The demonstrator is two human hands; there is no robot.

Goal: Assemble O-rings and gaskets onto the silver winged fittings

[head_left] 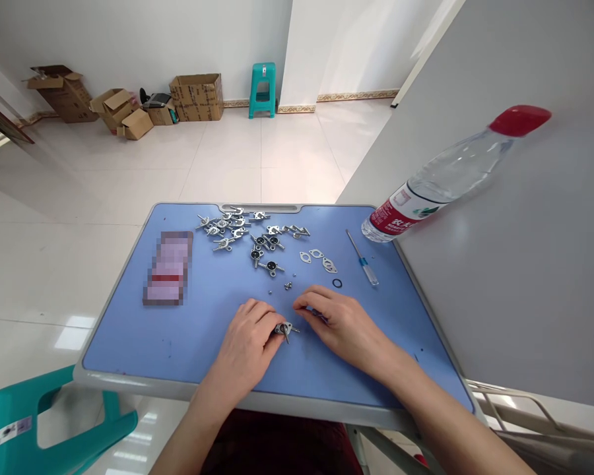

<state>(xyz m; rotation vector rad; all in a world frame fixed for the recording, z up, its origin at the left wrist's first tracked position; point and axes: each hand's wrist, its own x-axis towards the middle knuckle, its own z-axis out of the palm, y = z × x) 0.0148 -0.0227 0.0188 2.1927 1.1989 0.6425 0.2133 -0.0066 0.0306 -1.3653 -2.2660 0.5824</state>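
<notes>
Left hand [247, 340]: thumb and fingers pinch a small silver metal fitting [284, 327] with thin tubes, near the front edge of the blue tabletop [129, 340].
Right hand [342, 323]: just beside it, fingers curled; cannot tell what they pinch.
Farther back: similar silver fittings [239, 232], clustered.

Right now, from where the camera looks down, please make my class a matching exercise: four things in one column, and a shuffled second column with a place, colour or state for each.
Column one
1. Metal fitting
2. Screwdriver
3. Bottle
4. Tabletop

Column two
A. Blue, edged in grey
B. Red-capped and see-through, with a label
C. In the grip of the left hand
D. Lying down, handle end nearer the person

Right pairs: 1-C, 2-D, 3-B, 4-A
</notes>
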